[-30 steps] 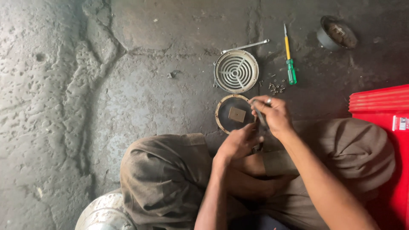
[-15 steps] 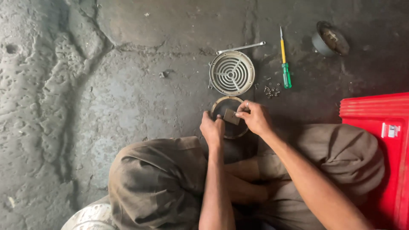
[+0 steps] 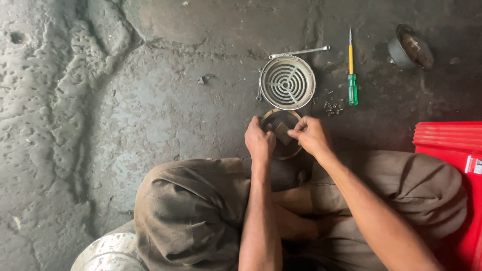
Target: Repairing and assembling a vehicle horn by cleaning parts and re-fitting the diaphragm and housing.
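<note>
Down on the rough grey concrete floor point(image 3: 125, 125), a round dark metal housing point(image 3: 281, 134) is gripped from both sides. Its left rim is clasped by the left hand point(image 3: 259, 142), whose fingers are curled over the edge. By the right hand point(image 3: 311, 135), a small square brownish part point(image 3: 282, 132) at the middle of the housing appears to be pinched between thumb and fingertips, though the contact is partly hidden.

Just beyond the housing, a round silver grille with concentric rings point(image 3: 287, 83) is laid flat. A slim silver spanner point(image 3: 299, 51) is seen past the grille's far edge. Right of the grille lies a screwdriver with a yellow shaft and green handle point(image 3: 352, 73), with a scatter of small screws point(image 3: 332, 106) near its handle. A red plastic crate point(image 3: 449, 145) is seen at the right edge.
</note>
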